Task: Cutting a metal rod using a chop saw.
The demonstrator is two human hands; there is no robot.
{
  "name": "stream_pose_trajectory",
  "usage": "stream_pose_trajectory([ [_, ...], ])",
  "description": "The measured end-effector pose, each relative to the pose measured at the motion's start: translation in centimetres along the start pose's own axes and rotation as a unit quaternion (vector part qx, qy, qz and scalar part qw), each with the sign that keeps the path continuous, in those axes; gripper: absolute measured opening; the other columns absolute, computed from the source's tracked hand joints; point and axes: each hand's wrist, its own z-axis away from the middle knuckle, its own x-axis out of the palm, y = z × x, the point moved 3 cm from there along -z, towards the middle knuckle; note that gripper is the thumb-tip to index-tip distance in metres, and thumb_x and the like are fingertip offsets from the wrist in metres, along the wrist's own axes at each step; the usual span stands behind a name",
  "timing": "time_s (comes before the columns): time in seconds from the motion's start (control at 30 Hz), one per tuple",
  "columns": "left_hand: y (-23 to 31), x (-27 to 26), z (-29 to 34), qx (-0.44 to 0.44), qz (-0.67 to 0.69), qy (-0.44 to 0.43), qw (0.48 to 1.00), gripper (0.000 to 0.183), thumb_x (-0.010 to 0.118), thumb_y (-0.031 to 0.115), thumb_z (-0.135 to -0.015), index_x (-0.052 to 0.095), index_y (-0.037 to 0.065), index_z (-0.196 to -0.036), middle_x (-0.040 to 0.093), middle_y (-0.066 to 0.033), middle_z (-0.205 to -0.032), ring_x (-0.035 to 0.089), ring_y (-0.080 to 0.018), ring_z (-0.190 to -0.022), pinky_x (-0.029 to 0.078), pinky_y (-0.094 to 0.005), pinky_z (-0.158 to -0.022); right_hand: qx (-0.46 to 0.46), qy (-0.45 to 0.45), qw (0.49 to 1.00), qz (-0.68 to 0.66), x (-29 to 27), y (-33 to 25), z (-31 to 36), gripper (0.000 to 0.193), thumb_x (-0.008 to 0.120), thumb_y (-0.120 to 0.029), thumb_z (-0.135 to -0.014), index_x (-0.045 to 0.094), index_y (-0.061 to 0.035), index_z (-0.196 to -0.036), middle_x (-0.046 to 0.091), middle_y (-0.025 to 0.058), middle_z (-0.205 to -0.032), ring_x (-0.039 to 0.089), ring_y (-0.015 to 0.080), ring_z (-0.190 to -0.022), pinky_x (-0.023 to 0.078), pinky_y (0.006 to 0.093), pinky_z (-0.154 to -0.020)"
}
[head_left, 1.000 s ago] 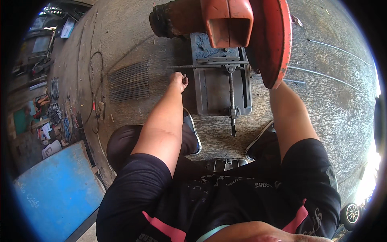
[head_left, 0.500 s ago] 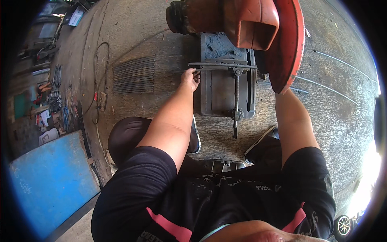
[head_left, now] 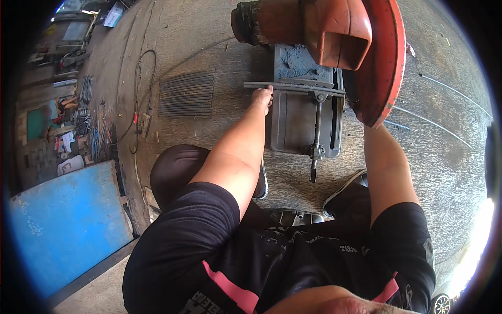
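My left hand (head_left: 263,98) is closed on a thin metal rod (head_left: 252,85), at the left side of a cut-off saw. The rod lies across the saw's grey base (head_left: 293,123), against the vise jaw (head_left: 306,81). A threaded vise screw (head_left: 318,123) runs from the clamp toward me. Above the base hangs the saw's orange-red motor housing and blade guard (head_left: 389,57). My right forearm (head_left: 386,157) reaches up behind the guard, which hides most of that hand and its fingers; what it holds cannot be seen.
A row of cut rods (head_left: 186,94) lies on the ground at the left, near a looped cable (head_left: 138,99). Long thin rods (head_left: 434,124) lie at the right. A blue panel (head_left: 73,225) stands at lower left. My feet are on either side of the saw.
The whole view has shifted, moving the scene rightward. Relative to the saw, the rod's end sticks out further left, and my left fingers have moved up onto the rod.
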Motion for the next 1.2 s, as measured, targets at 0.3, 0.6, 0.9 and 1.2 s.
stream_pose_trajectory([
  [0.3,-0.6,-0.6,-0.9,-0.029,0.135,0.033,0.99,0.019,0.063,0.031,-0.09,0.061,0.013,-0.086,0.056,0.0026,-0.07,0.05,-0.009,-0.057,0.033,-0.0245,-0.047,-0.048,-0.035,0.958,0.28,2.0,-1.1,-1.9,0.05,0.052,-0.045,-0.087,0.055,-0.013,-0.125,0.06,0.0105,-0.124,0.059,0.0271,-0.111,0.047,0.0372,-0.091],
  [0.6,-0.2,1.1,-0.7,-0.053,0.198,0.079,0.976,0.013,0.063,0.032,-0.09,0.062,0.019,-0.088,0.056,0.0065,-0.07,0.05,-0.0074,-0.057,0.031,-0.0246,-0.05,-0.129,0.0,0.902,0.412,1.3,-6.2,-4.3,0.036,0.049,-0.016,-0.091,0.052,-0.0105,-0.126,0.058,0.0103,-0.126,0.058,0.0258,-0.114,0.049,0.0375,-0.09],
  [0.9,0.4,-0.8,-0.8,-0.014,0.352,0.088,0.932,0.017,0.054,0.021,-0.096,0.055,0.013,-0.11,0.055,-0.0031,-0.115,0.056,-0.0211,-0.101,0.047,-0.0339,-0.083,-0.161,0.017,0.925,0.344,2.8,-8.9,-3.2,0.037,0.05,-0.016,-0.09,0.051,-0.0097,-0.127,0.059,0.0104,-0.124,0.059,0.0259,-0.112,0.05,0.0376,-0.088],
  [1.2,1.2,0.9,0.2,0.007,0.41,0.061,0.91,0.032,0.051,0.021,-0.097,0.047,0.009,-0.126,0.045,-0.0083,-0.134,0.036,-0.0259,-0.132,0.039,-0.0428,-0.108,-0.133,0.032,0.934,0.331,2.5,-6.9,-4.6,0.038,0.048,-0.026,-0.093,0.051,-0.0121,-0.128,0.058,0.0101,-0.127,0.058,0.0247,-0.114,0.048,0.0362,-0.091],
])
